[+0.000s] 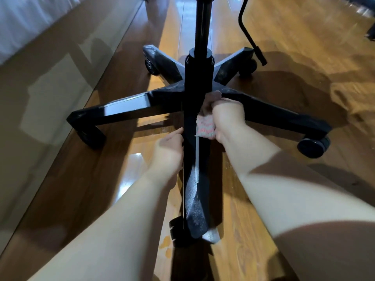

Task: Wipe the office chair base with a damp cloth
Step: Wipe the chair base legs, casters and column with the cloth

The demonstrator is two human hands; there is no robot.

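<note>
**Right hand bunched on the cloth at the hub**

The right hand (227, 114) grips the cloth (205, 126), fingers curled tight round a pink-and-white wad. It presses the wad against the foot of the central column (198, 78), where the near leg (195, 199) joins the hub. That leg runs lengthwise straight back toward the person, so the next stroke is probably a pull along its axis, hub to tip (grey speckling shows at the tip end). The right hand is better placed for it. The left hand (168, 153) rests against the leg's left flank, just beside the cloth; whether its fingers hook under the edge cannot be told. The chair base (125, 105) stands on a wooden floor (284, 57), five legs spread on casters (312, 146).
</note>
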